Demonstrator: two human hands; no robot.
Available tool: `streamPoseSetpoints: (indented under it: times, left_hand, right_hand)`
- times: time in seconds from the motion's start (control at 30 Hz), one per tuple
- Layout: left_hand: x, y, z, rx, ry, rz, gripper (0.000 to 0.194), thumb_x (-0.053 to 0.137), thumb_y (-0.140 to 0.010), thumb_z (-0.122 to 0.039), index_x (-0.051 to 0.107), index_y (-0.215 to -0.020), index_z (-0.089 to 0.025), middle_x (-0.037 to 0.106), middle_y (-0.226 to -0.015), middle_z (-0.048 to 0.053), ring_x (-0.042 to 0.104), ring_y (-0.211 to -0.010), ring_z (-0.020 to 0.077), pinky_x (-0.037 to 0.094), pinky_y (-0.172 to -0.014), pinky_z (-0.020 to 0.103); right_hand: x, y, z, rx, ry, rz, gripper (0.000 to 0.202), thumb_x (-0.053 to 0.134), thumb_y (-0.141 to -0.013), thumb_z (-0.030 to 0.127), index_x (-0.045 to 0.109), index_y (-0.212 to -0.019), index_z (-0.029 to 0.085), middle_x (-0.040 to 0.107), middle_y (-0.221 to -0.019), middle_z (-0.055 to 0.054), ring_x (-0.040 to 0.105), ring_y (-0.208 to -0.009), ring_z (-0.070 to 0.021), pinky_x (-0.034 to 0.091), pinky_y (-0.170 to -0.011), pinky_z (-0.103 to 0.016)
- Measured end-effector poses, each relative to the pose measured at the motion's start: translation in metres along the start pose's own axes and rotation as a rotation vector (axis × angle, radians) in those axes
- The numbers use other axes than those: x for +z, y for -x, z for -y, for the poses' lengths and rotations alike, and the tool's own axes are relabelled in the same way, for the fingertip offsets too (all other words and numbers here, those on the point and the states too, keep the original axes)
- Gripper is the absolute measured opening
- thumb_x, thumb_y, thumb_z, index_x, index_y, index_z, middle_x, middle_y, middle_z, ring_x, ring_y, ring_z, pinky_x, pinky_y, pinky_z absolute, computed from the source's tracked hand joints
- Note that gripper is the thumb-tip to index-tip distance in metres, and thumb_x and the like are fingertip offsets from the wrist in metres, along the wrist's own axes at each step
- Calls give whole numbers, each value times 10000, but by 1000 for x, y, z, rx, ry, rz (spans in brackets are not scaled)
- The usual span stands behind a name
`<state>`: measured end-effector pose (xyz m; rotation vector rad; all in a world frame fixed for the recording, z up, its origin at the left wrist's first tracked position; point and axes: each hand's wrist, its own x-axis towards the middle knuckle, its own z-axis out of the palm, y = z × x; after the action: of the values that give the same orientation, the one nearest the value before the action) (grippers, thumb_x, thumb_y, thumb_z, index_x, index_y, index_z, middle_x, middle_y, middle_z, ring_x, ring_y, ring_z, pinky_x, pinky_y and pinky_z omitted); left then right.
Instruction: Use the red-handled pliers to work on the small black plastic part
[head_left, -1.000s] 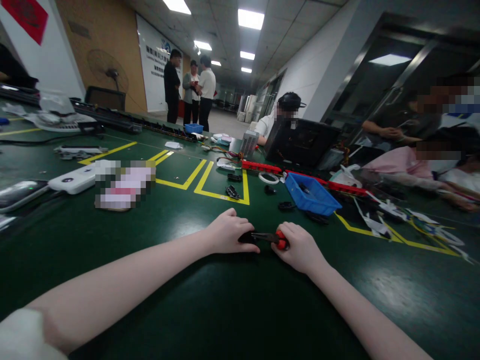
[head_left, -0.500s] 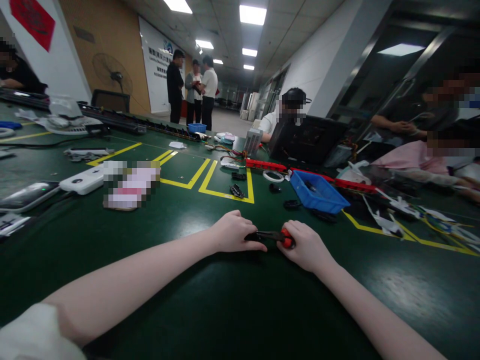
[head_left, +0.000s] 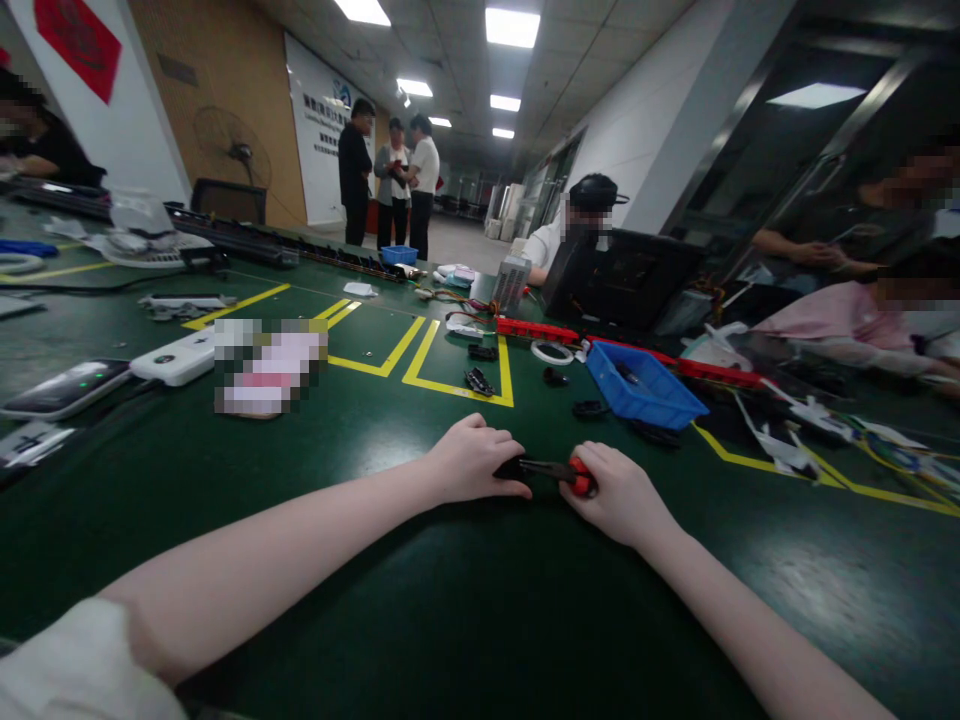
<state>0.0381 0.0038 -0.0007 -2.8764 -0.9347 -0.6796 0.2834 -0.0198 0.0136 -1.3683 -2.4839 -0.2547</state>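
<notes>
Right hand (head_left: 619, 495) wrapped round the red grips of dark-nosed pliers (head_left: 550, 469), fingers curled in firmly; left hand (head_left: 474, 460) pinching a small black piece (head_left: 511, 468), fingers narrow, thumb stretched along the near side, most of the piece hidden. Pliers lie roughly level between the two hands, nose at the black piece; can't tell from where I stand if the tips bite it. All this over the near middle of the green table (head_left: 465, 620). Just beyond, yellow tape (head_left: 450, 391) frames two black parts (head_left: 478, 381), a third sitting right of it. Farther right, a blue tray (head_left: 671, 408) with something dark inside, more black bits beside it, white ring (head_left: 552, 353) and red strip (head_left: 534, 330) behind. Left side: phone (head_left: 270, 378), partly pixelated, next to a white device (head_left: 180, 358). Across the table, a person in white (head_left: 541, 250) sits behind a big black panel (head_left: 637, 285); three people (head_left: 391, 175) stand farther back
</notes>
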Motion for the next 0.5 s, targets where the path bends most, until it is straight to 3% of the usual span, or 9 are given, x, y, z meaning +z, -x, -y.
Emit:
streamPoseSetpoints:
  times: [0.3, 0.5]
  left_hand:
    - [-4, 0, -2, 39, 75, 61, 469, 502, -936, -567, 658, -751, -166, 694, -735, 11, 646, -677, 152, 365, -662, 299]
    - [-4, -1, -2, 5, 93, 49, 453, 559, -889, -595, 640, -781, -162, 684, -770, 12, 635, -676, 150, 378, -668, 284]
  right_hand:
    - [-1, -1, 1, -10, -16, -17, 140, 598, -750, 246, 460, -732, 230, 570, -742, -36, 525, -686, -204, 389, -611, -311]
    - [-1, 0, 1, 7, -26, -3, 142, 606, -752, 247, 467, -736, 225, 566, -748, -32, 522, -686, -199, 387, -615, -309]
